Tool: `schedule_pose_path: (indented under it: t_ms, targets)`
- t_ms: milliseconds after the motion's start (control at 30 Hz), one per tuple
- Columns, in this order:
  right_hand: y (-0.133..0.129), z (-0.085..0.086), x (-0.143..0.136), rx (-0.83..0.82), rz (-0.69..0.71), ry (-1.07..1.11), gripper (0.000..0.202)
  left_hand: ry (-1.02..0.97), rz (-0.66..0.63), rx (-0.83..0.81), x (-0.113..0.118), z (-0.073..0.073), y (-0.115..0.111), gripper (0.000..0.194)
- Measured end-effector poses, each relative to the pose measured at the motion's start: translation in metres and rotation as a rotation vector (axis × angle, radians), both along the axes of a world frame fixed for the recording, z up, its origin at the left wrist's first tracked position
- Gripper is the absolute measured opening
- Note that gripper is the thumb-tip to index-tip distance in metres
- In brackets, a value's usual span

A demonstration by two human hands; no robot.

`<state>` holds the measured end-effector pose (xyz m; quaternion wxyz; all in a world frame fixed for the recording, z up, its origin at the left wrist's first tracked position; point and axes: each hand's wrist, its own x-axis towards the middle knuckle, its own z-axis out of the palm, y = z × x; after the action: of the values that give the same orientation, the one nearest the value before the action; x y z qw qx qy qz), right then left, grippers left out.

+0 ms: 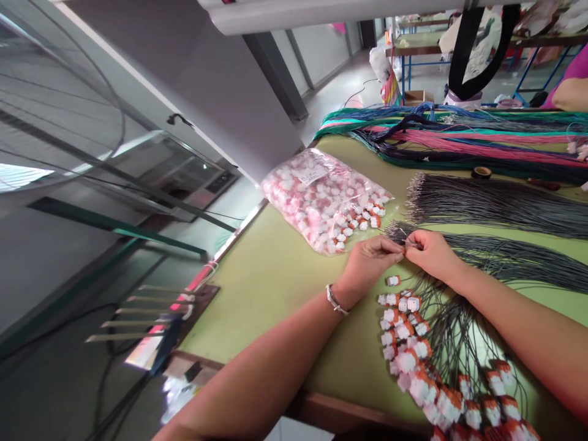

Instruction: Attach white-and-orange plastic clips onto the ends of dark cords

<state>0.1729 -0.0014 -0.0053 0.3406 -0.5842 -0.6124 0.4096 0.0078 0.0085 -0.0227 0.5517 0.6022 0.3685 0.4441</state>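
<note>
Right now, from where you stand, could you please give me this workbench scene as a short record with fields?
Left hand: fingertips pinched at a tiny orange piece, details unclear
Right hand: fingertips close to the left hand's; what they hold is too small to tell
Beyond left hand: clear plastic bag of white-and-orange connectors
Nearer the person: loose white-and-orange connectors on dark wires
Beyond right hand: bundle of thin dark grey wires
Far side: long green, pink and blue wires
Surface: pale green tabletop
</note>
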Motion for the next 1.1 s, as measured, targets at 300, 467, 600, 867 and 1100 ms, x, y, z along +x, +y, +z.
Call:
schedule_pose_path:
  t_ms: [300, 467, 600, 867, 1100]
  targets:
    - [-0.002, 0.004, -0.001, -0.064, -0.078, 0.216, 0.022, 0.361, -0.437, -0.044, -0.027, 0.027, -0.002, 0.007]
    - [-0.001, 0.005, -0.005, -0.046, -0.094, 0.266, 0.022, 0.589, -0.188, 0.378, -0.03, 0.027, 0.011, 0.015]
    - [-0.001, 0.002, -0.008, -0.052, -0.121, 0.331, 0.022, 0.874, 0.237, 0.672, -0.026, 0.011, 0.032, 0.026]
    - [-0.002, 0.004, -0.007, 0.024, -0.064, 0.253, 0.02, 0.964, 0.209, 0.816, -0.023, -0.003, 0.041, 0.019]
    - [-0.001, 0.001, -0.005, 0.035, -0.1, 0.238, 0.016, 0.63, 0.322, 0.642, -0.024, 0.012, 0.03, 0.015]
